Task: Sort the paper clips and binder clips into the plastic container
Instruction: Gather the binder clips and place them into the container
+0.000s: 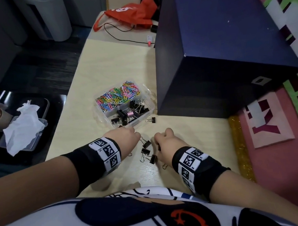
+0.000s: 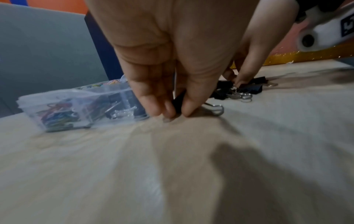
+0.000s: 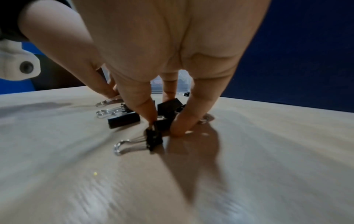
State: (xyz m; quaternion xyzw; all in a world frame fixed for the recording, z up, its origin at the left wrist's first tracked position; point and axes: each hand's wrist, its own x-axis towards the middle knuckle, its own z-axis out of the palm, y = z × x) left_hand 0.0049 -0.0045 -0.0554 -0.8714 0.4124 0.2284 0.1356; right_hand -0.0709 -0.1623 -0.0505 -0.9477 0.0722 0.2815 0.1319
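A clear plastic container (image 1: 150, 101) stands on the pale table; coloured paper clips (image 1: 117, 97) fill its far compartment and black binder clips (image 1: 129, 114) its near one. Loose black binder clips (image 1: 146, 151) lie between my hands, and one more (image 1: 151, 120) sits by the container's right corner. My left hand (image 2: 176, 112) pinches a black binder clip (image 2: 178, 101) against the table just in front of the container (image 2: 57, 103). My right hand (image 3: 165, 127) pinches another black binder clip (image 3: 164, 123) between fingertip and thumb, with a further clip (image 3: 154, 137) lying just in front.
A large dark blue box (image 1: 220, 49) stands right of the container. A red bag (image 1: 129, 16) and a black cable (image 1: 122, 36) lie at the table's far end. Off the left edge, a tissue (image 1: 23, 127) rests in a clear tray. A gold glitter strip (image 1: 240, 149) borders the table's right side.
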